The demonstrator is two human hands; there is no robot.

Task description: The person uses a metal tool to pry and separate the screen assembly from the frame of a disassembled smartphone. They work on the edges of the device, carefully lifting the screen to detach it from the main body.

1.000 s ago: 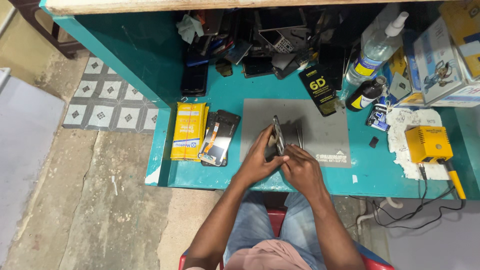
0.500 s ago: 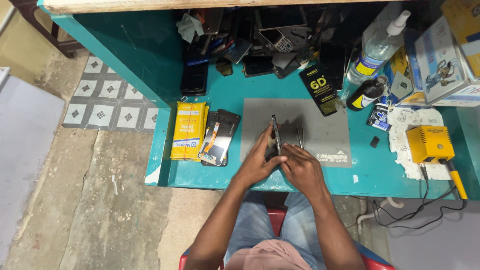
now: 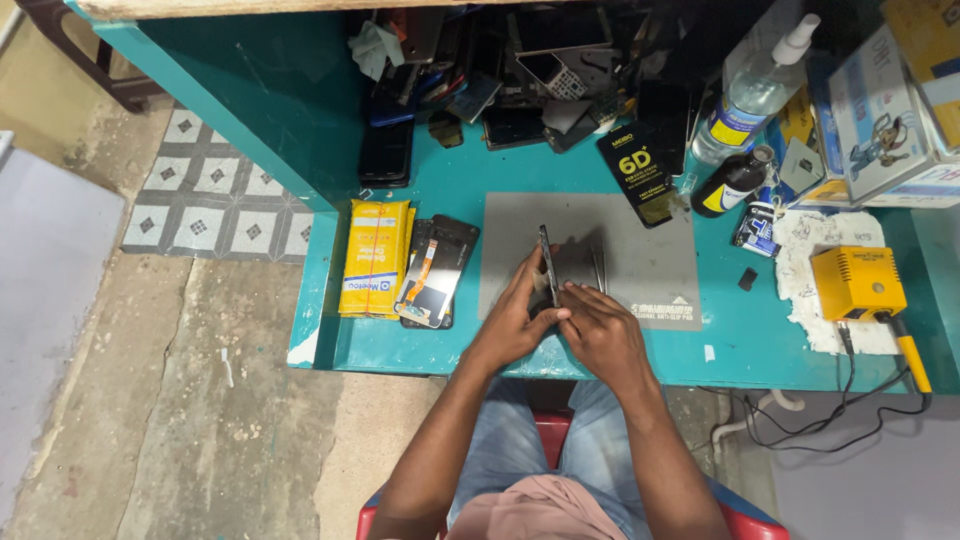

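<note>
Far left of the hands, a yellow packet [image 3: 375, 257] lies flat on the teal bench [image 3: 450, 340]. Just right of it, still left of the hands, a stack of phone screens [image 3: 438, 272] lies face up. The left hand [image 3: 520, 322] is curled shut around a phone [image 3: 546, 265], which stands on edge, upright, fingers on its left face and thumb under it. The phone sits on the grey mat [image 3: 650, 270], at the left part of the mat, right between both hands. The right hand [image 3: 598, 330] touches the phone's lower end from the right, fingers bent and pinched together; whether it grips a tool cannot be told. Above the hands, a heap of phones [image 3: 500, 80] crowds the back of the bench. Up and right of the right hand lie a black packet [image 3: 637, 172], a spray bottle [image 3: 755, 90] and a dark bottle [image 3: 732, 183]. Far right of the right hand sits a yellow box [image 3: 857, 283] on a white rag [image 3: 815, 240].
</note>
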